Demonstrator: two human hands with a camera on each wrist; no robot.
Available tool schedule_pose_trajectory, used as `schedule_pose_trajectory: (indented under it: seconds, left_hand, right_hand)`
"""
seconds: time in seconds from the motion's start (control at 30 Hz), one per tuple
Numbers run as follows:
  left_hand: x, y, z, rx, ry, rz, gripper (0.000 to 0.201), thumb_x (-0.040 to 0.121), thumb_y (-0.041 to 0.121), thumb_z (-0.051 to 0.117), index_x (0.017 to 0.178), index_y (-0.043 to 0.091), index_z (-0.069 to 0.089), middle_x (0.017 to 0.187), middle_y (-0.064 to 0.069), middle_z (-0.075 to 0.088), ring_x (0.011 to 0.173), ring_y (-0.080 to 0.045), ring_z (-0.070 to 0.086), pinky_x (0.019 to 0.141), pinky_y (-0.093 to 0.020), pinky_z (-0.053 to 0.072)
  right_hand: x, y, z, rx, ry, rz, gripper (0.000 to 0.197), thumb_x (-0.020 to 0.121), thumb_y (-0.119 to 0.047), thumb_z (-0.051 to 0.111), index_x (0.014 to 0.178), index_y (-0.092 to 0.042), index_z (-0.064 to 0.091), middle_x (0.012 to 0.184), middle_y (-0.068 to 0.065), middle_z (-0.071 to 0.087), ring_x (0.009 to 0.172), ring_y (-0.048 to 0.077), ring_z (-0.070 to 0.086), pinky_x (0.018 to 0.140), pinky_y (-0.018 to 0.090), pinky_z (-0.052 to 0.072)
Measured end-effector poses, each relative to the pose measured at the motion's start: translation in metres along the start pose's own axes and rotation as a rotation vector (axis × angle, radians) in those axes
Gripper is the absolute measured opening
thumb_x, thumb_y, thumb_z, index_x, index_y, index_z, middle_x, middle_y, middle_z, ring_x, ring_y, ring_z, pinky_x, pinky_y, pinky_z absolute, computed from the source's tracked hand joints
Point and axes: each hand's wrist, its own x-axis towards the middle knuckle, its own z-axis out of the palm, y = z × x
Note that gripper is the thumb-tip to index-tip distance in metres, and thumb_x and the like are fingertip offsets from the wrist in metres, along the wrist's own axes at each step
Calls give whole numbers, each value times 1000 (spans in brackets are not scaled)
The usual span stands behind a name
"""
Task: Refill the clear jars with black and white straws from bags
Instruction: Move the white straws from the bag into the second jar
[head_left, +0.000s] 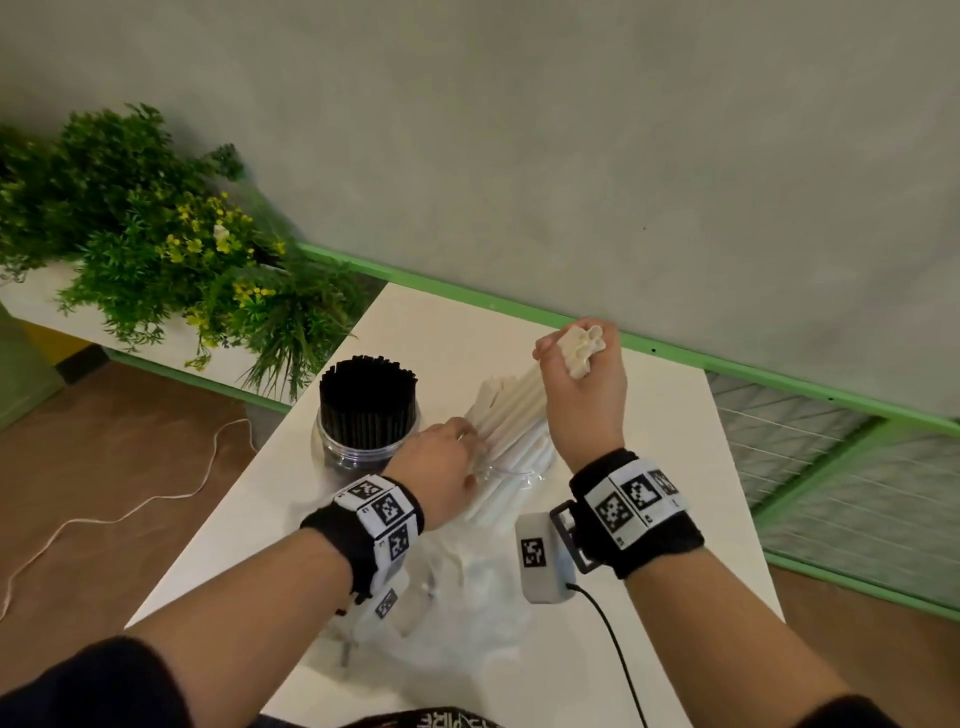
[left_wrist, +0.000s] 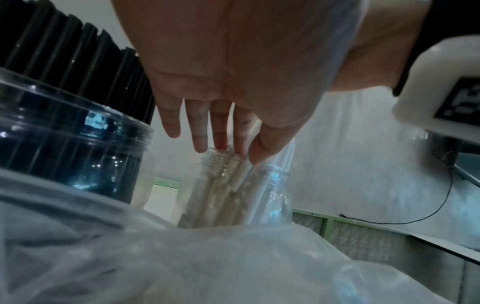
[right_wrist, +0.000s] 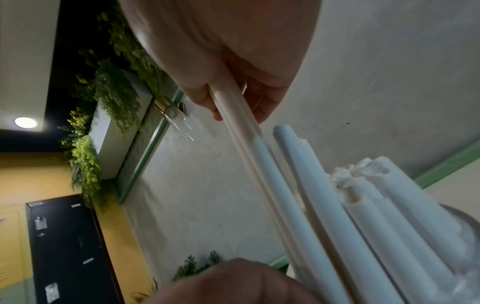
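On the white table (head_left: 675, 415) stands a clear jar (head_left: 337, 452) packed with black straws (head_left: 366, 405). Right of it, a second clear jar (left_wrist: 275, 197) holds white straws (head_left: 511, 415) that lean and stick out well above its rim. My left hand (head_left: 465, 439) lies with straight fingers (left_wrist: 200, 142) against the tops of the shorter white straws (left_wrist: 233, 174) in that jar. Above the jar, my right hand (head_left: 569, 356) grips the top ends of a bunch of white straws (right_wrist: 249, 142), whose lower ends reach down into it. A crumpled clear plastic bag (head_left: 467, 587) lies in front of the jars.
A planter of green plants (head_left: 156, 249) sits at the back left beside the table. A green rail (head_left: 467, 296) and grey wall run behind the table. A white cord (head_left: 130, 509) lies on the brown floor at left. A black cable (head_left: 613, 639) trails from my right wrist camera.
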Motion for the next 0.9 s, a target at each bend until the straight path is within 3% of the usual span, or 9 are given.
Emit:
schedule_pose_trajectory:
  seconds: [0.13, 0.23, 0.33, 0.47, 0.57, 0.67, 0.8, 0.83, 0.9]
  left_hand:
    - [4, 0, -9, -241, 35, -80, 35, 83, 23, 61, 116, 17, 51, 122, -2, 48, 107, -24, 55, 90, -32, 45]
    - [12, 2, -13, -420, 71, -186, 73, 79, 40, 71, 138, 15, 34, 138, -6, 41, 123, -22, 46, 102, -32, 39]
    - [26, 12, -13, -544, -20, -265, 117, 68, 57, 75, 152, 16, 4, 156, -5, 22, 140, -22, 29, 113, -33, 27]
    - [47, 19, -2, -646, -62, -314, 136, 56, 67, 75, 151, 15, -7, 154, -3, 29, 138, -20, 35, 112, -33, 32]
    - [52, 17, 0, -712, -39, -334, 121, 62, 64, 75, 151, 18, 7, 148, 2, 38, 133, -19, 42, 109, -33, 35]
    - [54, 12, 1, -811, 4, -293, 72, 69, 59, 73, 128, 32, 40, 116, 17, 60, 107, -11, 60, 95, -33, 48]
    - [52, 9, -4, -858, 26, -243, 52, 83, 48, 66, 127, 35, 43, 106, 20, 61, 103, -9, 61, 85, -23, 46]
    - [51, 9, -6, -842, 19, -226, 53, 84, 48, 64, 130, 34, 42, 109, 18, 60, 104, -9, 61, 86, -24, 46]
    - [50, 8, -10, -780, -17, -204, 53, 88, 46, 60, 134, 31, 38, 115, 13, 60, 106, -10, 60, 91, -27, 46]
  right_hand:
    - [5, 18, -6, -197, -98, 93, 18, 87, -23, 66, 97, -15, 53, 86, -2, 65, 76, 1, 59, 72, 26, 48]
    - [11, 29, -19, -377, -310, 95, 47, 79, -54, 69, 112, -24, 54, 112, -1, 59, 109, 21, 54, 94, 41, 46]
    - [9, 34, -36, -455, -470, 176, 84, 74, -66, 56, 144, -26, 32, 147, -5, 31, 137, 17, 22, 108, 32, 23]
    - [-4, 60, -55, -424, -478, 272, 119, 60, -73, 68, 152, -30, 6, 158, -6, 12, 144, 14, 14, 116, 37, 19]
    - [-16, 84, -64, -500, -586, 416, 127, 55, -69, 72, 153, -28, 1, 159, -5, 9, 145, 16, 16, 117, 42, 23]
    - [-18, 96, -64, -508, -680, 473, 122, 63, -59, 76, 153, -24, 1, 156, -6, 15, 141, 13, 22, 113, 34, 27]
    - [-10, 89, -47, -271, -661, 372, 72, 76, -18, 81, 133, -29, 38, 130, -16, 48, 112, -14, 48, 99, 13, 40]
    - [-9, 89, -42, -208, -644, 344, 64, 74, -9, 81, 121, -33, 43, 120, -18, 55, 105, -16, 54, 88, 8, 44]
    - [-10, 98, -33, -181, -523, 328, 66, 68, -12, 86, 115, -32, 43, 112, -15, 60, 107, -1, 61, 81, 9, 46]
